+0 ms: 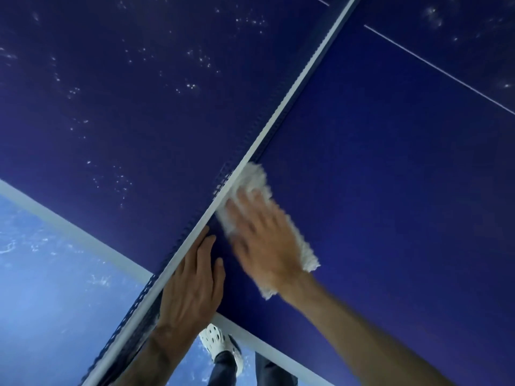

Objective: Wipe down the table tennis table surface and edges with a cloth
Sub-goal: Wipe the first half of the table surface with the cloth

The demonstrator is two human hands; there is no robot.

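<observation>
- Lower centre of the frame: the left hand (pixel 192 285) lies flat, fingers straight, on the dark blue table tennis bench (pixel 390 190). It sits right against the blue mesh net with a white top band (pixel 278 112), probably to brace the lean.
- Just right of it, the blurred right hand (pixel 264 240) presses spread fingers onto the fluffy white cloth (pixel 252 176), gripping nothing.
- The cloth lies under that palm, its far end touching the net's foot, just apart from the left hand.
- Upper left, beyond the net, pale specks (pixel 195 84) suggest that half is not yet wiped.
</observation>
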